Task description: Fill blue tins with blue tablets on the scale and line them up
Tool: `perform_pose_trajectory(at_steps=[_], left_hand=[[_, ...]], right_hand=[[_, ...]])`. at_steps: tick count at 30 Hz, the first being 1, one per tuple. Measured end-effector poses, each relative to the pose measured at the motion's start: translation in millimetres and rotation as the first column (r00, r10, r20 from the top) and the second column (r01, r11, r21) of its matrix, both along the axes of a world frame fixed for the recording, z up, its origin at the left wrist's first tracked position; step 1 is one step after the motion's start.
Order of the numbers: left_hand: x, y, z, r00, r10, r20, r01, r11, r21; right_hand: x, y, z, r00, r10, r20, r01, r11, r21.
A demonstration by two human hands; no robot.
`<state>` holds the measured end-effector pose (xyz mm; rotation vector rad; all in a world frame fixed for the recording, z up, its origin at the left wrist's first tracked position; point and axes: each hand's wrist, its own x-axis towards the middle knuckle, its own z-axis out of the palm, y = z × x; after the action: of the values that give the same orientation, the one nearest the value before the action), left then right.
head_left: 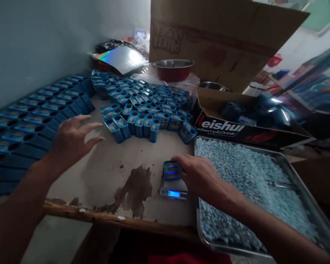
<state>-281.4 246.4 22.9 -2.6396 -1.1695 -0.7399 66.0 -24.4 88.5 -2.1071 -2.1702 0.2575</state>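
Observation:
My right hand [199, 176] is closed round a small blue box [171, 169] that rests on a little digital scale [173, 190] with a lit blue display. My left hand [73, 137] hovers open, fingers spread, above the worn table top [110, 172], close to the rows of blue boxes [30, 124] along the left wall. Several more blue boxes [145, 110] stand in a cluster at the middle back of the table.
A metal tray [299, 183] full of small pale-blue pellets [244, 176] lies at my right. Behind it is an open cardboard carton [236, 128] holding shiny blue packs. A red metal bowl [173, 69], a large cardboard box [222, 36] and a holographic sheet [121, 58] stand at the back.

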Motion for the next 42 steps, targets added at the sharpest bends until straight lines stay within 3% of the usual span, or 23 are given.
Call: perform_pose_trajectory(at_steps=[4, 7, 10, 12, 14, 16, 21, 25, 28, 30, 33, 35, 38, 42], left_hand=[[19.2, -61.9, -8.5, 0.997, -0.063, 0.047, 0.065, 0.996, -0.056], [24.0, -95.4, -13.5, 0.994, -0.088, 0.067, 0.093, 0.992, -0.084], [11.8, -123.6, -24.3, 0.994, -0.071, 0.088, 0.082, 0.989, -0.127], [-0.6, -141.0, -32.5, 0.993, -0.058, 0.103, 0.076, 0.980, -0.183], [-9.7, -157.0, -38.2, 0.993, -0.040, 0.111, 0.066, 0.967, -0.245], [-11.1, -170.8, -39.9, 0.995, -0.026, 0.100, 0.055, 0.954, -0.295], [15.4, -196.4, -33.1, 0.998, -0.064, 0.018, 0.067, 0.965, -0.252], [34.1, -213.6, -28.0, 0.995, -0.080, -0.066, 0.063, 0.969, -0.238], [38.8, -219.8, -25.6, 0.984, -0.139, -0.110, 0.107, 0.960, -0.258], [44.2, -218.7, -23.2, 0.977, -0.172, -0.126, 0.131, 0.950, -0.283], [63.3, -213.4, -19.0, 0.977, -0.182, -0.107, 0.141, 0.939, -0.314], [81.0, -211.3, -17.1, 0.978, -0.203, -0.048, 0.176, 0.925, -0.337], [103.4, -211.4, -16.8, 0.967, -0.241, 0.079, 0.252, 0.882, -0.398], [116.7, -212.2, -20.4, 0.953, -0.184, 0.243, 0.284, 0.825, -0.490]], right_hand=[[-3.5, -30.1, -17.5, 0.996, -0.083, 0.041, 0.082, 0.996, 0.041], [4.6, -46.5, -12.3, 0.989, -0.147, -0.026, 0.150, 0.973, 0.174], [34.0, -76.7, -8.9, 0.970, -0.242, -0.037, 0.243, 0.938, 0.245], [58.8, -102.8, -18.2, 0.972, -0.236, 0.013, 0.232, 0.963, 0.136], [78.6, -126.1, -35.1, 0.991, -0.130, 0.028, 0.131, 0.990, -0.046], [88.7, -139.6, -52.6, 0.999, -0.041, 0.026, 0.045, 0.988, -0.148], [96.9, -130.3, -68.2, 0.993, 0.075, 0.092, -0.053, 0.974, -0.220], [127.0, -115.5, -61.9, 0.979, 0.084, -0.185, -0.134, 0.953, -0.273], [151.2, -112.8, -57.0, 0.864, -0.045, -0.501, -0.104, 0.958, -0.266], [159.2, -114.6, -55.4, 0.713, -0.183, -0.677, -0.036, 0.955, -0.295], [160.3, -119.6, -57.2, 0.471, -0.354, -0.808, 0.052, 0.926, -0.375], [158.0, -123.2, -59.9, 0.383, -0.402, -0.832, 0.082, 0.912, -0.402], [153.5, -128.3, -62.0, 0.304, -0.436, -0.847, 0.151, 0.900, -0.409], [146.4, -129.6, -55.7, 0.347, -0.467, -0.813, 0.280, 0.879, -0.386]])
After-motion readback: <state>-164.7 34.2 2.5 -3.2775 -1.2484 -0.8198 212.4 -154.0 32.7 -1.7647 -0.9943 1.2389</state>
